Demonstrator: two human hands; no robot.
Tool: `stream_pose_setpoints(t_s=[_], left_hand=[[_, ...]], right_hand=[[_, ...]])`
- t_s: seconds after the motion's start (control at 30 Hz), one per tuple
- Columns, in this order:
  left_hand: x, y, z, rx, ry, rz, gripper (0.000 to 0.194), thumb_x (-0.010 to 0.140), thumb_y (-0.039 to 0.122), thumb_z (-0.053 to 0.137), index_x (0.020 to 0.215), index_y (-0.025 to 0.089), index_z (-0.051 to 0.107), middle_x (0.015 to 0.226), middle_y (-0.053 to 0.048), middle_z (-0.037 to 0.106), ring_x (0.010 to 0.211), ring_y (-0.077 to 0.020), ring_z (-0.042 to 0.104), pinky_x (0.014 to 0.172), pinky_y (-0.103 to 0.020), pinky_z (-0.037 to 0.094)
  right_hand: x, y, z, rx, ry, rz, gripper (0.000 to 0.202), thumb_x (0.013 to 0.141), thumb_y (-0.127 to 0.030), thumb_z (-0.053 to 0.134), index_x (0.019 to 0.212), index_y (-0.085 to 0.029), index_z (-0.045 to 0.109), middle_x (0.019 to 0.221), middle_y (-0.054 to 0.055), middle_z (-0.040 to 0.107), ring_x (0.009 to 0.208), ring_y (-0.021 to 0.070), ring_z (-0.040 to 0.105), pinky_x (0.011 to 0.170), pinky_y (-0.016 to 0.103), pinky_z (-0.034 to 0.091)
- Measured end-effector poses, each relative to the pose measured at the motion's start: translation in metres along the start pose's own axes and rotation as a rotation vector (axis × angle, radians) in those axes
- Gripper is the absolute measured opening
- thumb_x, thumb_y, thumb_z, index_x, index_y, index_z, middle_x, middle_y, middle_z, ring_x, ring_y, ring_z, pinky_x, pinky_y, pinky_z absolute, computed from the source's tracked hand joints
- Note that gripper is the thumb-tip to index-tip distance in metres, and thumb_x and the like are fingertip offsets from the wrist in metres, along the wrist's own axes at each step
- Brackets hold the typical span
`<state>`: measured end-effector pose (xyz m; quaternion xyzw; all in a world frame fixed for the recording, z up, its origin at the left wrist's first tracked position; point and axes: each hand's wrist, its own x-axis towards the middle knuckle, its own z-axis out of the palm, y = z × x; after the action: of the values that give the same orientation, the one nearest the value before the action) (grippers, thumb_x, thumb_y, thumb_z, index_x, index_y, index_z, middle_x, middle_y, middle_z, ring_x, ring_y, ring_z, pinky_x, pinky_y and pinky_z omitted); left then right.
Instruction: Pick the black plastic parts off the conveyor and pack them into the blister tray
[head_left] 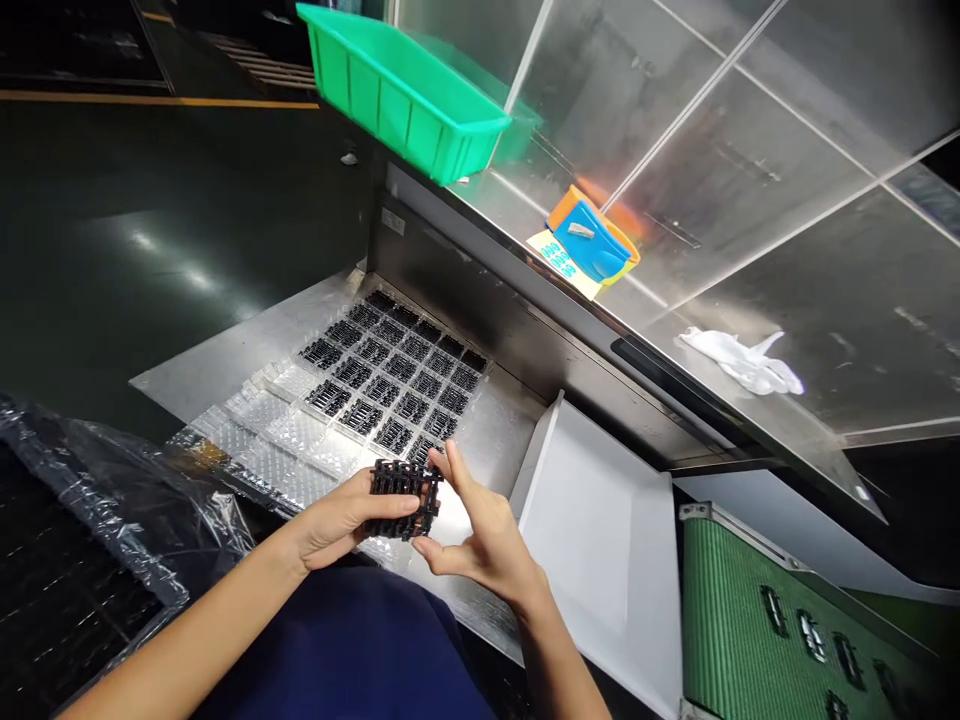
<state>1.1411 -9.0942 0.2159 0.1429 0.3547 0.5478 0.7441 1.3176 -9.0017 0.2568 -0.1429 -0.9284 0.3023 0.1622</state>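
My left hand [341, 520] is wrapped round a stack of black ribbed plastic parts [397, 498], its thumb lying across them. My right hand [480, 520] is at the stack's right side, thumb and fingers spread apart around that end; whether the fingertips touch the parts is hard to tell. Just beyond the hands, a clear plastic tray [300, 432] lies on the metal table. Its far compartments hold rows of similar black parts [382, 390], while the compartments nearer the left front show only clear plastic.
A white bin [592, 530] stands right of my hands, beside a green conveyor [750, 610] carrying several black parts. Above, a shelf holds a green bin [405, 100], a blue and orange container [589, 240] and a white glove [739, 360]. Plastic sheeting [127, 520] lies at left.
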Motion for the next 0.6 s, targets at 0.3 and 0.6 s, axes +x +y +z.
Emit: stream_pose_setpoints(t_s=[0.3,0.6], left_hand=[[-0.005,0.002,-0.006,-0.024,-0.005,0.007,0.040,0.061,0.030,0.089,0.097,0.018,0.075,0.092,-0.007,0.078,0.088,-0.0220,0.071,0.081,-0.030,0.054],[-0.005,0.000,-0.014,0.308,0.206,0.364,0.043,0.064,0.038,0.084,0.103,0.022,0.076,0.132,-0.009,0.064,0.135,-0.0368,0.043,0.116,-0.050,0.028]], right_hand=[[0.012,-0.003,0.004,0.135,-0.104,-0.008,0.098,0.084,-0.036,0.070,0.156,-0.031,0.003,0.153,0.008,0.039,0.138,0.0256,0.042,0.112,0.039,0.041],[0.035,0.018,0.050,1.117,0.163,0.611,0.039,0.064,-0.045,0.085,0.087,-0.020,0.066,0.082,-0.001,0.064,0.077,0.0141,0.059,0.077,0.025,0.048]])
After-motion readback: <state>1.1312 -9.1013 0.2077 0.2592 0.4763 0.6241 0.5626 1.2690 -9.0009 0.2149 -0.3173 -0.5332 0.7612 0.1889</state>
